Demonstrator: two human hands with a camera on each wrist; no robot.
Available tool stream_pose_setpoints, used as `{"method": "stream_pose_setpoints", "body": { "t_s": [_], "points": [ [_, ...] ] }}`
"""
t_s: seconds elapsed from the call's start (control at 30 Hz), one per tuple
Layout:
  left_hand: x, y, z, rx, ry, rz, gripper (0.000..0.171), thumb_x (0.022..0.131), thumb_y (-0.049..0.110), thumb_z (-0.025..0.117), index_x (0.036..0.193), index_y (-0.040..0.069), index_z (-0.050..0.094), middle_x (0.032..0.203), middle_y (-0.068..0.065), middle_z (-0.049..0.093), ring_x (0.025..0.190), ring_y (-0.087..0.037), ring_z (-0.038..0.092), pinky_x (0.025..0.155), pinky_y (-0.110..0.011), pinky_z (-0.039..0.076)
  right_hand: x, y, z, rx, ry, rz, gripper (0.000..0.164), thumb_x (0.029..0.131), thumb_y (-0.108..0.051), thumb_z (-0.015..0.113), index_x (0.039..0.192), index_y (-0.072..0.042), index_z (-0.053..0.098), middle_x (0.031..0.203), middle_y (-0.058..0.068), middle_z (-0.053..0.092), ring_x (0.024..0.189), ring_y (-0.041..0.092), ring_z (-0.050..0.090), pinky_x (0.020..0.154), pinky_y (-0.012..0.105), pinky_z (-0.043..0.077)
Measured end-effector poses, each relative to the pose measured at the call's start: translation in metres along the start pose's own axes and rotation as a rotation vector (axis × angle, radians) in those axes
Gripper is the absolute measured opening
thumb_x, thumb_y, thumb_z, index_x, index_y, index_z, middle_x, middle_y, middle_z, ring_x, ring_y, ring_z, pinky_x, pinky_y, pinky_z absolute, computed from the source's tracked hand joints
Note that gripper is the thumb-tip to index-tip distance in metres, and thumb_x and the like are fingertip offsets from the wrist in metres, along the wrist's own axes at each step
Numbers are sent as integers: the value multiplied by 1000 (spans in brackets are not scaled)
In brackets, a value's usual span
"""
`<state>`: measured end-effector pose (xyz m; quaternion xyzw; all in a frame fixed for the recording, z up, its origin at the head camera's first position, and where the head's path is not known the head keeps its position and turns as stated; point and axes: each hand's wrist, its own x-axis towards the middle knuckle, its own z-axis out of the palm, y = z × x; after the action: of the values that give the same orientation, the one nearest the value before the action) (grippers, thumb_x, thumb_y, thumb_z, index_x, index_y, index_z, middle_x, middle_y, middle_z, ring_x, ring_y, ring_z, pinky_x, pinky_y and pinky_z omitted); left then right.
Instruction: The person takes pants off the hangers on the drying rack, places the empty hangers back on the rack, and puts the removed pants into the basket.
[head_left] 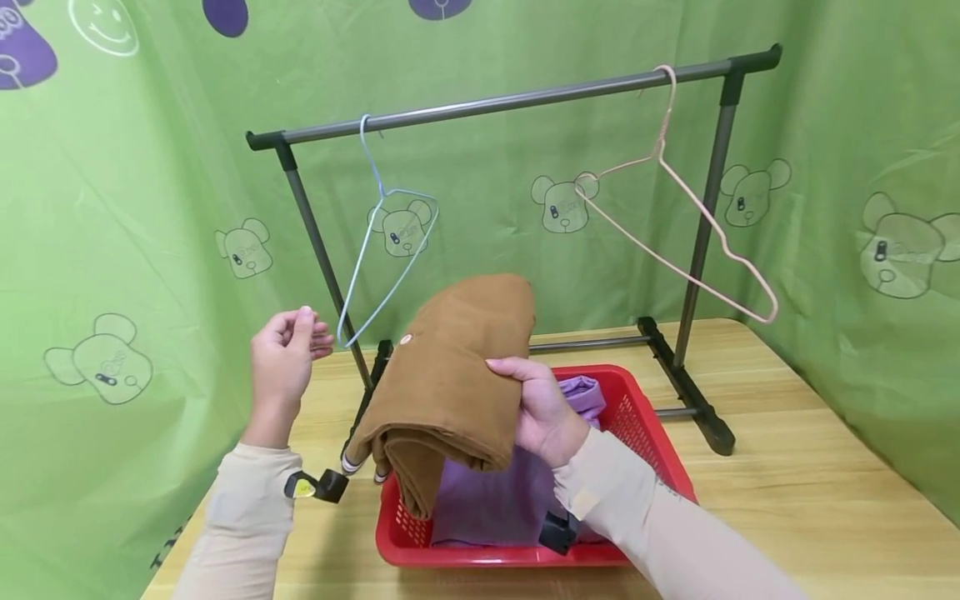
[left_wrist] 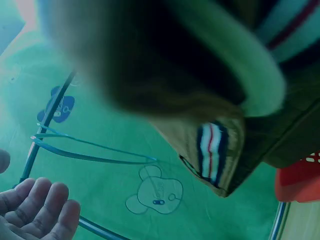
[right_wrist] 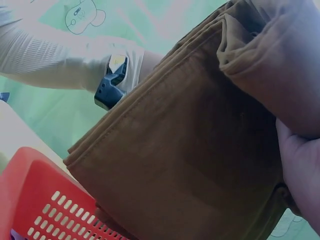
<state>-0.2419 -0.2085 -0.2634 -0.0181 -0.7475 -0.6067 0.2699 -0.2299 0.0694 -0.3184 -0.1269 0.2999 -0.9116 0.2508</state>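
In the head view my right hand (head_left: 549, 410) grips the side of a folded brown garment (head_left: 457, 375), thumb on top. A small light button shows on the cloth. The garment hangs over the red basket (head_left: 528, 557); the right wrist view shows its stitched edge. Left of the garment my left hand (head_left: 287, 367) is raised with loosely bent fingers and holds nothing. Nearest to it is the light blue hanger (head_left: 354, 287) on the rail. Striped trim (left_wrist: 212, 150) on the garment appears in the left wrist view.
A dark metal rack (head_left: 495, 103) stands behind the basket on the wooden table (head_left: 780, 500). A pink hanger (head_left: 675, 271) hangs at the rail's right end. Purple cloth (head_left: 487, 508) lies in the basket. A green patterned sheet (head_left: 480, 217) encloses the back and sides.
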Motion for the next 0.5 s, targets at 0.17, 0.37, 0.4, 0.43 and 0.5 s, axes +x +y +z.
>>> {"method": "stream_pose_setpoints", "body": {
  "t_s": [0.17, 0.37, 0.4, 0.43, 0.5],
  "points": [
    [1, -9, -5, 9, -47, -84, 28, 101, 17, 53, 113, -8, 54, 88, -8, 66, 72, -11, 66, 71, -25, 57, 0, 2, 2, -3, -3, 9, 12, 92, -11, 54, 103, -5, 54, 93, 4, 68, 85, 16, 68, 77, 32, 55],
    [0, -28, -14, -52, -101, -226, 25, 100, 12, 52, 117, -7, 50, 91, -1, 62, 78, -11, 64, 75, -27, 57, 0, 2, 0, 21, 28, 8, 31, 82, -11, 70, 105, -5, 51, 92, 4, 68, 83, 17, 68, 76, 33, 56],
    [-1, -33, -16, -60, -121, -254, 26, 100, 11, 52, 119, -7, 49, 95, -4, 61, 81, -12, 64, 77, -27, 57, 0, 1, 0, 26, 32, 7, 39, 77, -12, 75, 105, -5, 50, 92, 5, 68, 83, 17, 68, 76, 33, 56],
    [-3, -39, -17, -65, -143, -286, 28, 100, 10, 51, 121, -8, 47, 100, -6, 59, 84, -13, 63, 78, -28, 56, 0, 1, -1, 30, 31, 8, 47, 71, -13, 80, 106, -4, 50, 92, 5, 68, 83, 18, 69, 76, 33, 56],
    [-7, -52, -19, -69, -204, -347, 31, 101, 8, 49, 126, -9, 43, 110, -13, 55, 89, -14, 62, 81, -29, 56, 0, 1, -2, 36, 24, 12, 54, 66, -14, 84, 105, -4, 50, 92, 5, 67, 82, 18, 68, 75, 33, 56]
  ]
}}
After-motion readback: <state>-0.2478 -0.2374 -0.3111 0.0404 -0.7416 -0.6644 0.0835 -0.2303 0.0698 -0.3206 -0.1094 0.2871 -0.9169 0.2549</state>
